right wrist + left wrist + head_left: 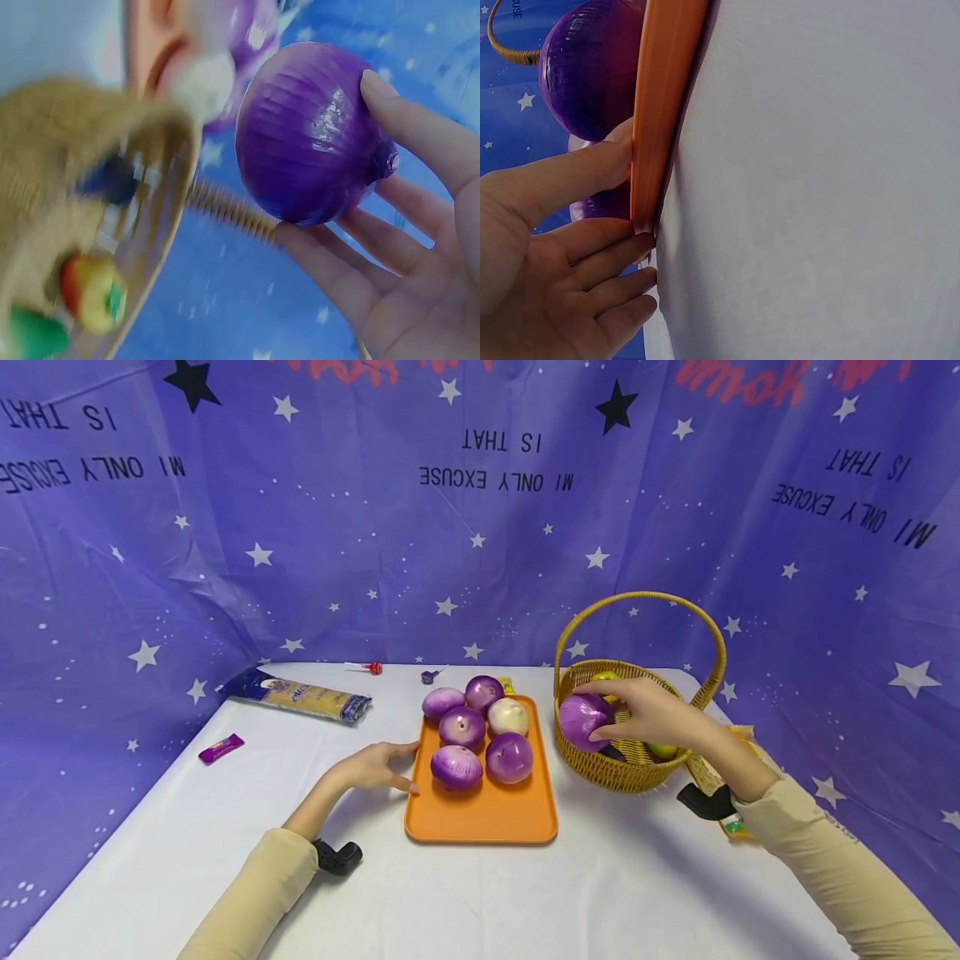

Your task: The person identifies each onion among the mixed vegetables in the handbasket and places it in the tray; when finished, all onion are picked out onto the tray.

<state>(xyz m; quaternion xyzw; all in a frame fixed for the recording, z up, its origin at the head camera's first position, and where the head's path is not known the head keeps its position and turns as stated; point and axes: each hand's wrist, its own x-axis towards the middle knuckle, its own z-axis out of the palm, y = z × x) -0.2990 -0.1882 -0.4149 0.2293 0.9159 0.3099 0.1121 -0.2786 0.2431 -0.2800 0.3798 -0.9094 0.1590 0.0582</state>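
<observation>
In my right hand (648, 710) is a purple onion (583, 722), gripped between thumb and fingers over the left side of a wicker basket (622, 777). The right wrist view shows the onion's (311, 135) stem end toward the palm. My left hand (372, 766) holds the left rim of an orange tray (480, 822). Close up, the left thumb (585, 169) lies over the rim and the fingers are at its outer side. Several purple onions (510, 758) and one white onion (508, 717) sit on the tray's far part.
The basket has a tall arched handle (637, 595) and holds a red-yellow fruit (94, 292) and a dark item. Pasta pack (300, 695), purple wrapped candy (221, 748) and two lollipops (371, 668) lie left and back. A yellow packet (738, 827) is partly hidden by the right arm.
</observation>
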